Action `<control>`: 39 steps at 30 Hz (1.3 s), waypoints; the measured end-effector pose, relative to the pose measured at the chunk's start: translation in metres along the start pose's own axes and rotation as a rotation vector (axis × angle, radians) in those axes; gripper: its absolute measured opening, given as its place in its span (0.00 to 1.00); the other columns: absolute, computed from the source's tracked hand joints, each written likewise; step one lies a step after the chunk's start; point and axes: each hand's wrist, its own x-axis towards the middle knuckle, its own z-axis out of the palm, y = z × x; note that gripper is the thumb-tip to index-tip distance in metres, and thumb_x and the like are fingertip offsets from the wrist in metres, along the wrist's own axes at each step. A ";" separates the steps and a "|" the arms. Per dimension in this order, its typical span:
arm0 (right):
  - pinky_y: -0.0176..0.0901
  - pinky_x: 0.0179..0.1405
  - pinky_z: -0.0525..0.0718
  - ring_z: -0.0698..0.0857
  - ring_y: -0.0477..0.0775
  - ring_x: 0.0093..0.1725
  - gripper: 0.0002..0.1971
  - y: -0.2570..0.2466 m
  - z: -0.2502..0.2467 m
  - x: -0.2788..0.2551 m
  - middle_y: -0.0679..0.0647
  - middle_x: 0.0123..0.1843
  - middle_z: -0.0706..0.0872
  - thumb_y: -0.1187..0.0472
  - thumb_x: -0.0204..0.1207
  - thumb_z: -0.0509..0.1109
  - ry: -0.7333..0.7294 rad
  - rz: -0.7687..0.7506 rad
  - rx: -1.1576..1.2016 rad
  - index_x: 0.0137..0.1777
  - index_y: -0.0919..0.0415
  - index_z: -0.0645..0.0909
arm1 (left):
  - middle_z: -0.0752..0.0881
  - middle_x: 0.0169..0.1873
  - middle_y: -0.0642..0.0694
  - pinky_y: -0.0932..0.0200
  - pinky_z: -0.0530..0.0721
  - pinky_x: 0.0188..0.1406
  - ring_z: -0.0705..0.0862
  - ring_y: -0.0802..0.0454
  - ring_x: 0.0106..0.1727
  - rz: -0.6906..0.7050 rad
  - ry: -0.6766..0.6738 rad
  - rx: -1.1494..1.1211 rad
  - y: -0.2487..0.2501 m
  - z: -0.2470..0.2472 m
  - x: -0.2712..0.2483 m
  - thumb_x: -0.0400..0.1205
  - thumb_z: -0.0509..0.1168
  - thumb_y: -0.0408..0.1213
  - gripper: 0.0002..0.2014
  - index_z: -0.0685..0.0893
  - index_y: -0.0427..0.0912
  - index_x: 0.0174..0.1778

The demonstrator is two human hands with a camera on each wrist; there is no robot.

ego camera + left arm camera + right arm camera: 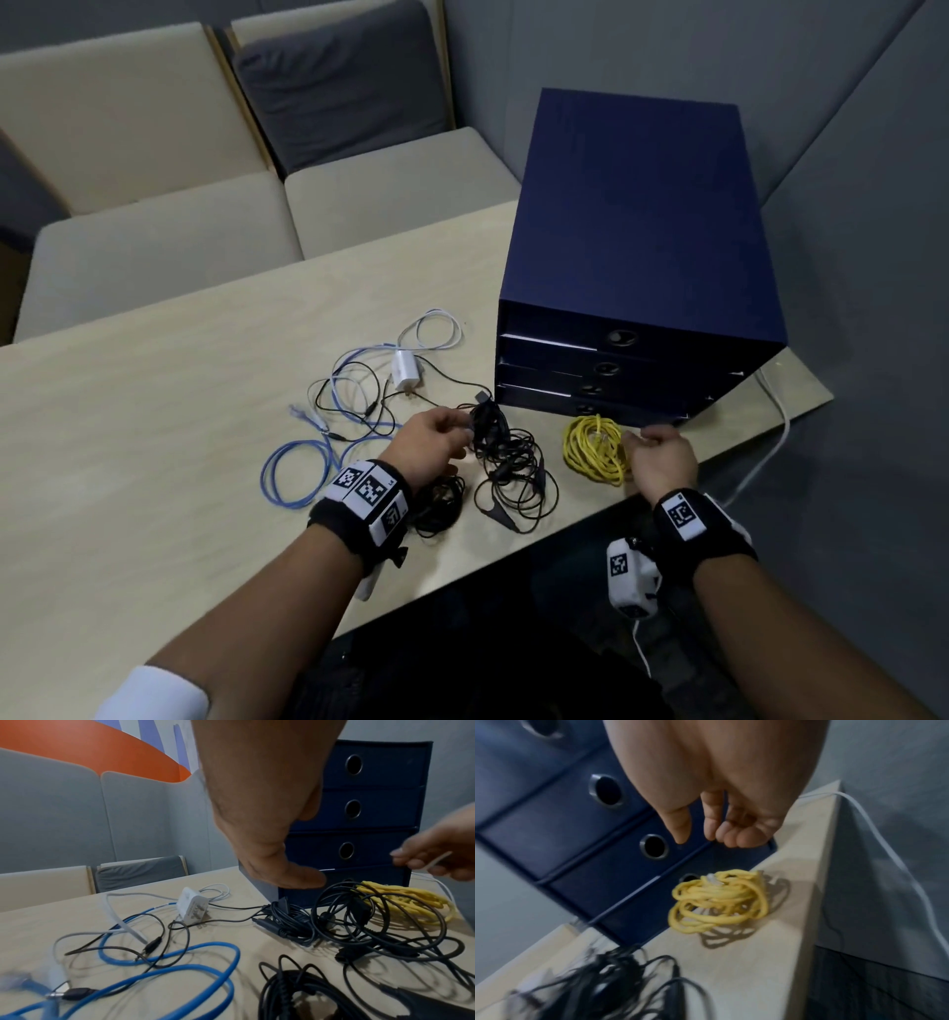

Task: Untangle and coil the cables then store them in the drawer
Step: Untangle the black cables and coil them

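From the head view, the blue drawer box (637,246) stands on the counter (154,437). The yellow cable (595,449) lies coiled in front of it.

In the left wrist view, the left hand (270,833) hangs over the black cables (359,927), fingers loose and holding nothing.

In the right wrist view, the right hand (718,801) is above the yellow cable (718,900), fingers (741,836) curled and empty, near the box.

Head looks down; wrists close, sharing cables (506,462).
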 end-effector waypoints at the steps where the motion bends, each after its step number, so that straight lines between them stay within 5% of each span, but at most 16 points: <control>1: 0.41 0.47 0.75 0.83 0.61 0.50 0.13 -0.010 0.000 -0.010 0.61 0.54 0.86 0.55 0.76 0.73 0.013 -0.037 0.006 0.56 0.62 0.82 | 0.84 0.39 0.48 0.56 0.80 0.39 0.83 0.51 0.41 0.004 -0.005 -0.004 -0.001 -0.004 -0.001 0.83 0.64 0.30 0.08 0.82 0.41 0.56; 5: 0.40 0.46 0.74 0.82 0.53 0.48 0.13 -0.045 0.011 -0.049 0.54 0.52 0.86 0.51 0.77 0.72 -0.179 -0.165 -0.050 0.55 0.59 0.82 | 0.83 0.41 0.48 0.55 0.81 0.40 0.83 0.50 0.42 0.023 -0.034 -0.012 -0.003 -0.017 -0.005 0.83 0.64 0.30 0.09 0.81 0.40 0.57; 8: 0.39 0.40 0.76 0.82 0.51 0.51 0.23 -0.063 0.030 -0.072 0.50 0.57 0.83 0.43 0.73 0.75 -0.425 -0.247 -0.210 0.65 0.49 0.78 | 0.83 0.41 0.48 0.57 0.80 0.40 0.83 0.50 0.41 0.034 -0.045 -0.017 -0.005 -0.016 -0.009 0.83 0.64 0.30 0.07 0.82 0.42 0.55; 11: 0.43 0.51 0.81 0.81 0.57 0.58 0.36 -0.061 0.056 -0.080 0.52 0.61 0.78 0.44 0.66 0.79 -0.537 -0.328 -0.414 0.74 0.38 0.69 | 0.83 0.41 0.47 0.58 0.80 0.39 0.82 0.51 0.39 0.022 -0.040 -0.027 -0.010 -0.012 -0.014 0.83 0.64 0.30 0.08 0.82 0.41 0.57; 15: 0.39 0.46 0.77 0.80 0.57 0.54 0.23 -0.049 0.062 -0.076 0.57 0.61 0.81 0.57 0.69 0.79 -0.491 -0.340 -0.497 0.63 0.50 0.79 | 0.81 0.41 0.45 0.56 0.81 0.37 0.80 0.51 0.37 -0.011 -0.024 -0.053 -0.018 -0.010 -0.018 0.83 0.64 0.29 0.10 0.81 0.38 0.59; 18: 0.42 0.46 0.82 0.84 0.56 0.49 0.14 -0.043 0.038 -0.072 0.56 0.55 0.86 0.63 0.70 0.77 -0.481 -0.348 -0.382 0.54 0.55 0.82 | 0.81 0.41 0.45 0.54 0.82 0.40 0.81 0.50 0.39 -0.021 -0.011 -0.062 -0.021 -0.010 -0.018 0.83 0.64 0.29 0.11 0.81 0.37 0.61; 21: 0.55 0.38 0.89 0.87 0.55 0.33 0.10 -0.045 0.005 -0.076 0.56 0.42 0.89 0.66 0.71 0.77 -0.556 -0.312 -0.145 0.49 0.56 0.82 | 0.82 0.41 0.46 0.56 0.80 0.38 0.82 0.51 0.40 -0.016 -0.028 -0.070 -0.018 -0.003 -0.017 0.83 0.65 0.31 0.11 0.81 0.38 0.60; 26: 0.46 0.37 0.85 0.86 0.53 0.29 0.10 -0.072 -0.030 -0.098 0.53 0.27 0.87 0.70 0.71 0.77 -0.691 -0.419 0.079 0.48 0.59 0.82 | 0.85 0.57 0.48 0.55 0.84 0.41 0.84 0.51 0.52 0.015 -0.193 -0.123 0.005 0.017 -0.025 0.81 0.66 0.52 0.17 0.79 0.52 0.64; 28: 0.47 0.39 0.86 0.85 0.54 0.30 0.10 -0.088 -0.035 -0.104 0.51 0.25 0.85 0.70 0.70 0.77 -0.721 -0.456 0.122 0.49 0.60 0.82 | 0.86 0.55 0.47 0.55 0.85 0.39 0.85 0.49 0.49 0.012 -0.259 -0.215 0.017 0.018 -0.031 0.83 0.64 0.51 0.16 0.79 0.50 0.65; 33: 0.41 0.29 0.84 0.83 0.51 0.30 0.11 -0.131 -0.032 -0.126 0.52 0.38 0.86 0.74 0.71 0.75 -0.886 -0.501 0.428 0.50 0.65 0.81 | 0.84 0.47 0.39 0.60 0.82 0.25 0.85 0.49 0.40 0.175 -0.210 -0.469 0.044 -0.021 -0.051 0.77 0.65 0.25 0.15 0.80 0.42 0.59; 36: 0.41 0.23 0.82 0.82 0.51 0.31 0.13 -0.161 -0.018 -0.147 0.60 0.50 0.82 0.58 0.74 0.73 -0.846 -0.482 0.569 0.57 0.60 0.79 | 0.86 0.45 0.41 0.61 0.84 0.31 0.85 0.50 0.39 0.342 -0.276 -0.513 0.055 -0.064 -0.073 0.70 0.65 0.23 0.21 0.80 0.41 0.59; 39: 0.40 0.21 0.80 0.84 0.49 0.36 0.18 -0.191 0.010 -0.174 0.57 0.57 0.84 0.45 0.75 0.66 -0.863 -0.577 0.453 0.61 0.52 0.80 | 0.88 0.44 0.46 0.62 0.84 0.40 0.85 0.51 0.37 0.488 -0.329 -0.429 0.062 -0.112 -0.099 0.71 0.64 0.21 0.22 0.80 0.42 0.60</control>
